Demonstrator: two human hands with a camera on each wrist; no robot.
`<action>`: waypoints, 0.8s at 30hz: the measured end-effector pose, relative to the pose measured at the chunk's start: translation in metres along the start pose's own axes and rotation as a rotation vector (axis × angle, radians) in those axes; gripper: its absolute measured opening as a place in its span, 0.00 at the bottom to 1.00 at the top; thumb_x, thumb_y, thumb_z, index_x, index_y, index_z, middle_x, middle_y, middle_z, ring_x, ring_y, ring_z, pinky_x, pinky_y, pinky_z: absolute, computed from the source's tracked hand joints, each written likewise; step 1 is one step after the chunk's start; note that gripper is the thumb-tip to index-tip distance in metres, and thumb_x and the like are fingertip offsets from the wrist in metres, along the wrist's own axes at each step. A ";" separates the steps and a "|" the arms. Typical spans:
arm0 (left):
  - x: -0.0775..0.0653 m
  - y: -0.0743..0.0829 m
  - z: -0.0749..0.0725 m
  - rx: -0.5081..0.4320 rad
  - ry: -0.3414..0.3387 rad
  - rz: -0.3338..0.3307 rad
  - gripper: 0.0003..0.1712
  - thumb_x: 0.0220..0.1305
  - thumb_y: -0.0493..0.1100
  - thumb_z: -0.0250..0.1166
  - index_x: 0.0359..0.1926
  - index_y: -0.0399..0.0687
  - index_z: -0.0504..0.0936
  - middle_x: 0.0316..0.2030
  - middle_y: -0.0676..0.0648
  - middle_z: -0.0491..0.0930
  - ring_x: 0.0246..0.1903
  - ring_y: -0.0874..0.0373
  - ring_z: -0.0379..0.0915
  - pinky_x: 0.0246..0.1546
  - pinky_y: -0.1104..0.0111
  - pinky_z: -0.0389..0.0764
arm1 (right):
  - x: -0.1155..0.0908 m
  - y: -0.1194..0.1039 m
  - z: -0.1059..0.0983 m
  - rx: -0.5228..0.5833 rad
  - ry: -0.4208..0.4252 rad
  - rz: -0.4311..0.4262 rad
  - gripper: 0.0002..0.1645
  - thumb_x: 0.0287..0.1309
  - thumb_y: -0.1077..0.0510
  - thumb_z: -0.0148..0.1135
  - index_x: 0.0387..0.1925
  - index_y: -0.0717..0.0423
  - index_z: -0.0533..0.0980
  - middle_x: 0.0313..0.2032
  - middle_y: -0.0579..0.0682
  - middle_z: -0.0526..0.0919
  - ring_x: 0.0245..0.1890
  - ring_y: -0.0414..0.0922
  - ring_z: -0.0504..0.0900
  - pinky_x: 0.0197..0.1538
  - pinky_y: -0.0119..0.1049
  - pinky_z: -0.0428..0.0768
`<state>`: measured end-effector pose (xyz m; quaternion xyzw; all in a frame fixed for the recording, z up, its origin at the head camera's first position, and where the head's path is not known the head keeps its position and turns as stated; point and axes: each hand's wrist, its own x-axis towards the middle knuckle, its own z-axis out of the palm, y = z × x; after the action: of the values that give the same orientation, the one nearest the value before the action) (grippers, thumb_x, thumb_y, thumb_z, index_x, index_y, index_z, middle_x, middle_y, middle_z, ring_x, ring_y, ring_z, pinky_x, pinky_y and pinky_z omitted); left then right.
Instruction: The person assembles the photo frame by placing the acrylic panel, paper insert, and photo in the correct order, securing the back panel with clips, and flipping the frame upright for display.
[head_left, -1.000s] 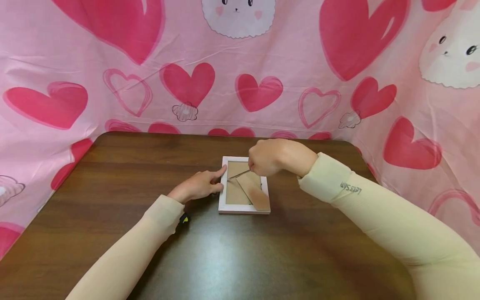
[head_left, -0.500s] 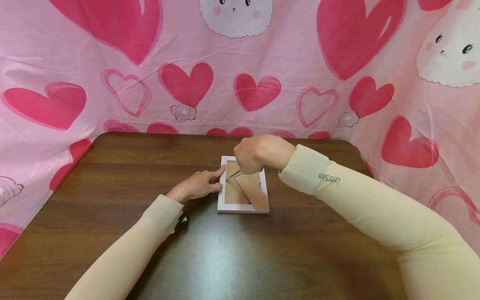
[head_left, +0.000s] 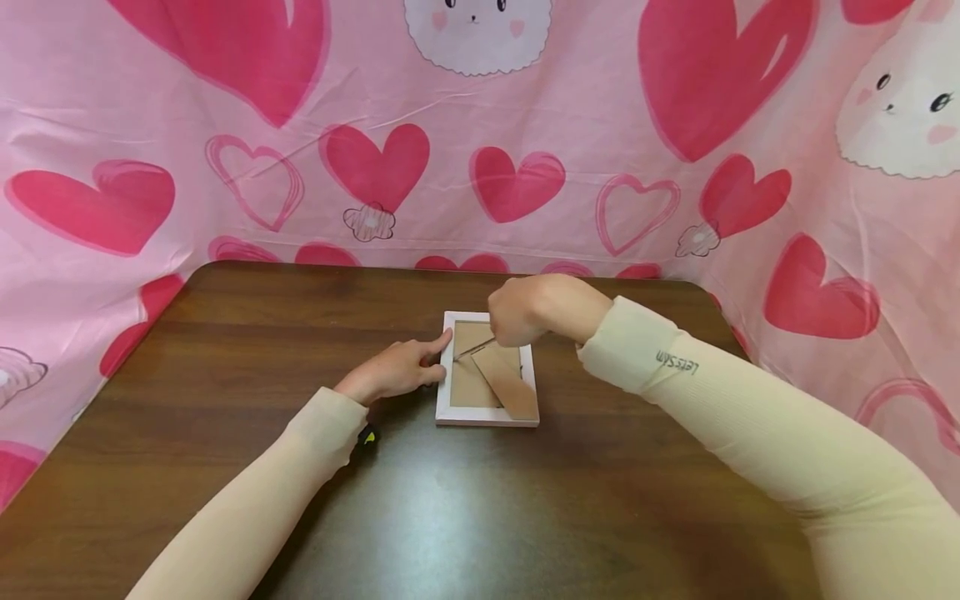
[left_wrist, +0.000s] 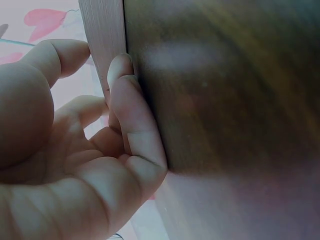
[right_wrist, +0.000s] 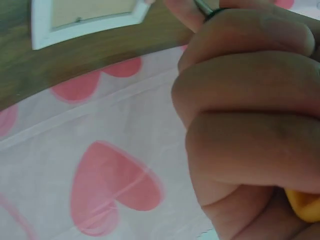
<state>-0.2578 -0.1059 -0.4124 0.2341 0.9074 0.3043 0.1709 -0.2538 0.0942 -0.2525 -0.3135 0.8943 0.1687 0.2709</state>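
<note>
A white-rimmed picture frame (head_left: 487,414) lies face down on the table, its brown backing board (head_left: 465,389) and slanted stand leg (head_left: 508,383) showing. My left hand (head_left: 397,367) rests against the frame's left rim, index finger and thumb apart on that edge. In the left wrist view, its fingers (left_wrist: 140,120) touch the frame's side (left_wrist: 103,30). Above the frame's upper right, my right hand (head_left: 525,308) grips what looks like a screwdriver; its thin shaft (head_left: 475,346) slants down to the backing's left edge. A yellow part of it (right_wrist: 306,205) shows at the palm.
The dark wooden table (head_left: 450,517) extends around the frame. A pink drape with hearts (head_left: 517,183) hangs behind and at both sides. By the left cuff sits a small black and yellow item (head_left: 367,435), partly hidden by the sleeve.
My right hand has swung left over the frame and then partway back right, with the shaft's tip staying near the left edge. Left hand and frame keep their places.
</note>
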 end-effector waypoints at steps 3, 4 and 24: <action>0.000 0.000 0.000 0.015 0.004 0.007 0.38 0.66 0.48 0.59 0.73 0.59 0.52 0.61 0.39 0.68 0.44 0.52 0.68 0.48 0.58 0.69 | 0.001 0.009 0.011 0.047 0.022 -0.012 0.12 0.61 0.55 0.49 0.30 0.47 0.80 0.36 0.44 0.77 0.33 0.40 0.71 0.36 0.36 0.73; 0.000 0.000 0.000 0.017 0.003 0.007 0.38 0.66 0.48 0.59 0.73 0.59 0.52 0.61 0.39 0.68 0.44 0.52 0.68 0.48 0.58 0.69 | 0.001 0.012 0.015 0.077 0.025 -0.010 0.13 0.62 0.55 0.49 0.33 0.46 0.81 0.38 0.44 0.77 0.36 0.40 0.72 0.39 0.37 0.73; 0.001 0.004 -0.001 0.038 -0.014 -0.028 0.39 0.66 0.49 0.59 0.73 0.59 0.50 0.65 0.38 0.62 0.55 0.50 0.66 0.55 0.54 0.67 | -0.001 0.039 0.094 0.401 0.217 -0.044 0.17 0.66 0.56 0.46 0.43 0.44 0.82 0.36 0.40 0.81 0.37 0.42 0.73 0.42 0.40 0.72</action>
<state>-0.2575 -0.1031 -0.4091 0.2265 0.9151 0.2830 0.1769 -0.2429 0.1687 -0.3216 -0.2891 0.9269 -0.0533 0.2335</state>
